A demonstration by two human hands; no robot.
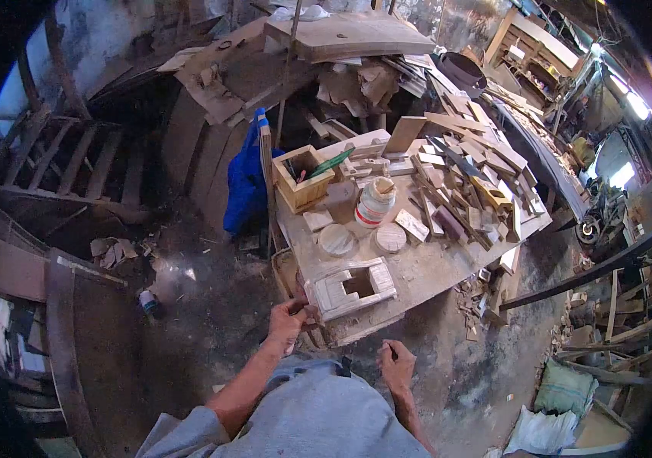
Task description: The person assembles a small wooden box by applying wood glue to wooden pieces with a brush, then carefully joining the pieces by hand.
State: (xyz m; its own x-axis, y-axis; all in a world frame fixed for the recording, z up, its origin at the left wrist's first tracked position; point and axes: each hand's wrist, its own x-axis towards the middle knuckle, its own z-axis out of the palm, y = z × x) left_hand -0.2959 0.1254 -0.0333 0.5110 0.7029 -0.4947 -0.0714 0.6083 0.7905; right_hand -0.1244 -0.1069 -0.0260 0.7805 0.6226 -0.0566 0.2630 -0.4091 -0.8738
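Observation:
At the near left corner of the workbench (pixel 433 278), my left hand (pixel 288 324) is closed, its fingertips pinched beside a small wooden frame-like piece (pixel 353 288) with a stepped opening. Whatever those fingers hold is too small to make out. My right hand (pixel 397 365) hangs in front of the bench's near edge, fingers curled together; any object inside is hidden. Behind the wooden piece lie two round wooden discs (pixel 337 240), and a white jar (pixel 376 202) with a red-banded label stands beyond them.
A wooden box (pixel 303 179) with tools stands at the bench's back left. Wood offcuts (pixel 467 183) are heaped on the right. A blue cloth (pixel 246 183) hangs beside the bench. A dark bar (pixel 585 267) juts in from the right. Sacks (pixel 565 388) lie lower right.

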